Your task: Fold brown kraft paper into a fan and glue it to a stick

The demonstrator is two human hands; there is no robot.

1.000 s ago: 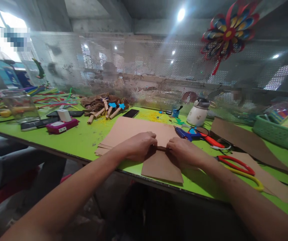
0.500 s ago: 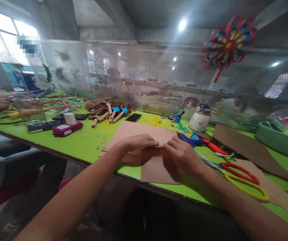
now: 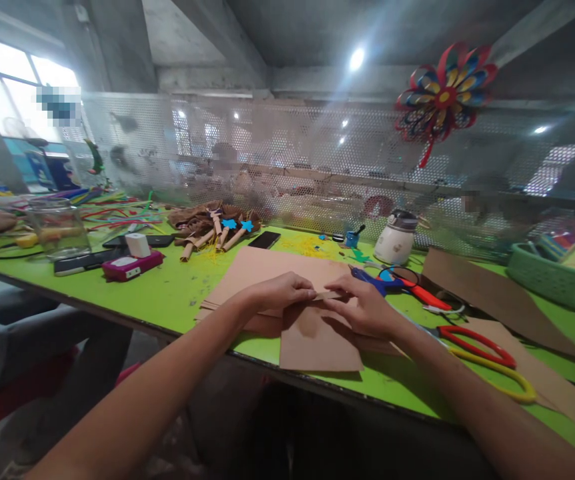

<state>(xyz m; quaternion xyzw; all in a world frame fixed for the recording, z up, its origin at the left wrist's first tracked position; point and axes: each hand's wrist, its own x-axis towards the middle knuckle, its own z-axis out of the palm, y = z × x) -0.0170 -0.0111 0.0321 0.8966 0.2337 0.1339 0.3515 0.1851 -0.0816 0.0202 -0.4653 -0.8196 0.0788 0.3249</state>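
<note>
Observed: left hand (image 3: 290, 291) and right hand (image 3: 365, 305) slightly apart, both pinching the far edge of a brown paper sheet (image 3: 312, 343); paper stack (image 3: 252, 268) beneath, scissors (image 3: 448, 336) to the right.

Through my camera the brown paper sheet (image 3: 320, 350) looks plain and matte, its near part lying almost flat, its near edge close to the rim of the green table (image 3: 177, 300). I see it overlapping a stack of tan paper (image 3: 262, 267). At its far end a narrow raised strip (image 3: 326, 296) shows between my left hand (image 3: 285, 291) and right hand (image 3: 362, 308), pinched in both; whether it is a fold, I cannot tell
</note>
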